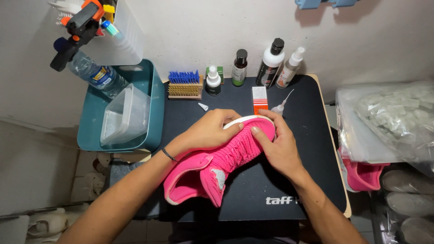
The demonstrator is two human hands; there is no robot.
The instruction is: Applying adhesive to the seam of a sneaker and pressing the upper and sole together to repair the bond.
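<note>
step: both hands press the toe of a pink shoe (226,158) where the white sole edge meets the knit; it looks like a hold on a fresh bond, as I judge it
left hand (209,131): clamped over the toe from the left, fingers curled on the sole rim
right hand (280,147): clamped on the toe from the right, thumb on the knit
hands: close together, nearly touching at the toe
shoe place: mid mat (312,135), toe toward the back edge, open collar toward the front edge
next move: likely calls for steady, even pressure along the seam, with no twist of the sole
glue nozzle (281,105): just behind the toe, tip up
orange box (259,99): beside the nozzle
back edge: brush (184,85), small spray (213,81), three bottles (270,63)
teal bin (95,113): off the left edge, holds a clear tub (124,115) that looks empty, and a water bottle (97,74)
clear bag (393,117): off the right edge, contents blurred
</note>
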